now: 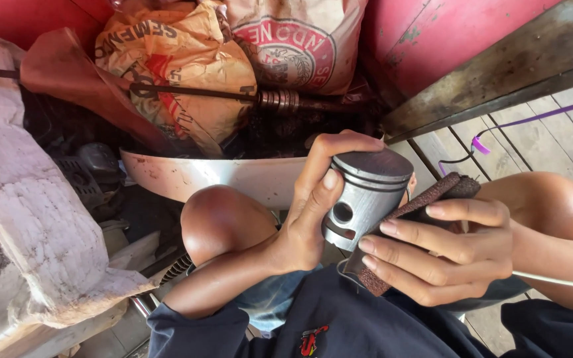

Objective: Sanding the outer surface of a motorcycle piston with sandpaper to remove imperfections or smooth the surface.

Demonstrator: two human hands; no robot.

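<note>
Above the bent knee, the left hand wraps its fingers round a grey metal piston, held upright. Just right of the piston, the right hand presses folded sandpaper against its side, fingers flat.

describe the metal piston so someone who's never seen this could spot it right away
Start at the big printed sacks against the red wall, then drop to the two hands above the person's knees. The left hand grips the piston, a short grey metal cylinder. Its flat dark top, ring grooves and round side hole set it apart from the rough brown sandpaper in the right hand.
</note>
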